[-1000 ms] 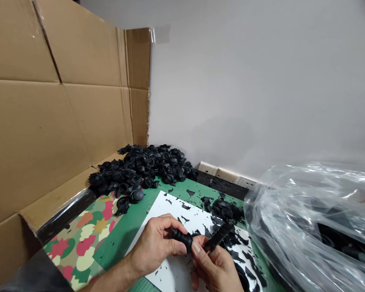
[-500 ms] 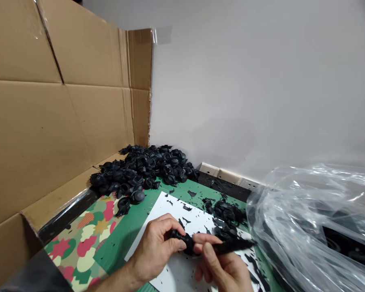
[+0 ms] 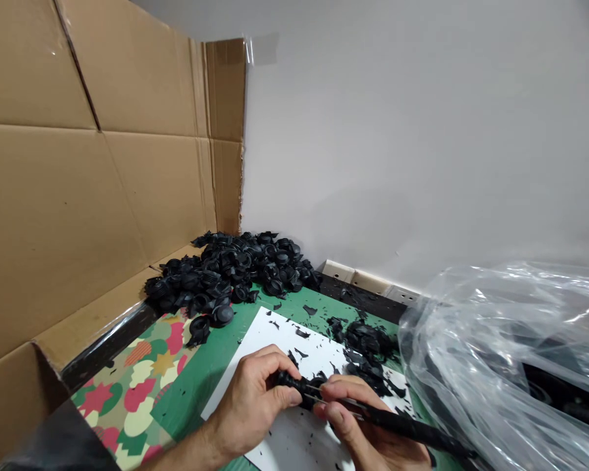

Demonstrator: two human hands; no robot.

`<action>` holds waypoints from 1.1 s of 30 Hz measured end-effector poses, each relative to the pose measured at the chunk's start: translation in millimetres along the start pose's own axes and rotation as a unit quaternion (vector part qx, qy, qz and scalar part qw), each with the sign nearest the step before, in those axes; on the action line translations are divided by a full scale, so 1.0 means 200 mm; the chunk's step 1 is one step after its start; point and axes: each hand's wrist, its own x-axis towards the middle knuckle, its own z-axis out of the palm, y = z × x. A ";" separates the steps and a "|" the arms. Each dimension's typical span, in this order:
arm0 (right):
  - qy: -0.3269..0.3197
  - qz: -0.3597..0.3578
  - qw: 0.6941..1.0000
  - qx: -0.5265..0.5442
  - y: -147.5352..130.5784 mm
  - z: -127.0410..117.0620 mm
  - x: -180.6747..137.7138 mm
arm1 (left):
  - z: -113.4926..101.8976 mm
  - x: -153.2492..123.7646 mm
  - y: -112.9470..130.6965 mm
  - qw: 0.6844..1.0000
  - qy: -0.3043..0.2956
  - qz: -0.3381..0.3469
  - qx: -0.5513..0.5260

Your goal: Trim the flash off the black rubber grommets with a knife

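so the left hand [image 3: 255,399] is pinching a small ribbed black rubber part [image 3: 294,384] between thumb and fingers, holding it just above the white sheet [image 3: 285,438] down at about 6 o'clock of the table. the right hand [image 3: 368,432] is curled around a black-handled knife [image 3: 402,426], fingers pressed together on the handle, and the thin metal blade end is right up against the rubber part, touching it from the 3 o'clock side. handle runs off toward 4 o'clock under the plastic. loose black trimmings [image 3: 368,353] are scattered all over the sheet, with a thicker clump at roughly 1 o'clock from the hands. further back at 11 o'clock there's a big pile of black rubber parts [image 3: 235,268] heaped into the corner where the cardboard wall [image 3: 78,196] meets the grey wall. everything sits on a green cutting mat [image 3: 196,373], with a patterned camo-looking mat [image 3: 132,386] beside it at 9 o'clock. over at 3 o'clock a big clear plastic bag [image 3: 510,353] bulges in, dark stuff inside but too blurry to say what
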 end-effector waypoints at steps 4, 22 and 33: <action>0.006 0.016 1.000 0.011 0.03 0.01 -0.01 | 0.01 0.00 -0.01 1.000 -0.009 0.009 0.006; 0.010 -0.252 0.898 -0.361 0.03 0.06 -0.05 | 0.02 0.00 0.02 0.999 -0.017 0.027 0.026; 0.139 0.070 0.964 -0.215 -0.08 0.01 -0.01 | -0.02 -0.05 0.01 0.997 0.009 -0.040 -0.064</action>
